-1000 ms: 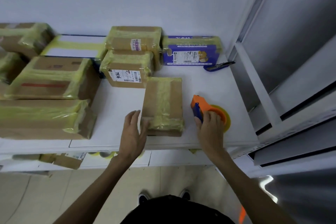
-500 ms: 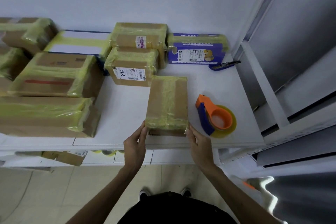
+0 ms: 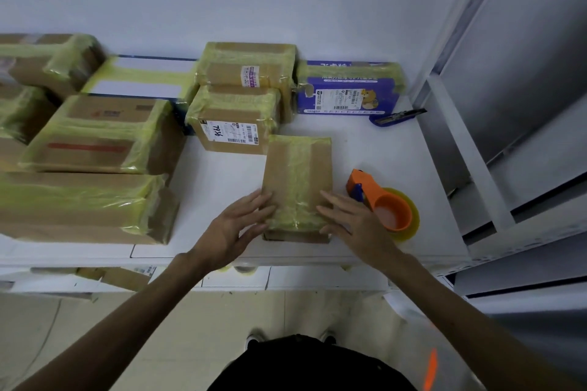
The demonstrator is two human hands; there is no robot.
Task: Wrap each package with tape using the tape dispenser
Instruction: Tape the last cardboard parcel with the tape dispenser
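Note:
A small brown cardboard package (image 3: 297,174) with a band of yellowish tape along its length lies on the white shelf (image 3: 374,149) near the front edge. My left hand (image 3: 236,225) rests flat against its near left corner with fingers straight. My right hand (image 3: 352,222) lies flat on its near right corner, fingers spread. The orange tape dispenser (image 3: 386,205) with its yellow tape roll sits on the shelf just right of my right hand, untouched.
Several taped boxes fill the left and back of the shelf, among them a labelled box (image 3: 233,122) and a purple box (image 3: 349,94). A blue utility knife (image 3: 397,117) lies at the back right. A white metal frame (image 3: 460,143) bounds the right side.
My right hand let go of the dispenser and came to the package. Both hands moved from the package's near edge up onto its near corners.

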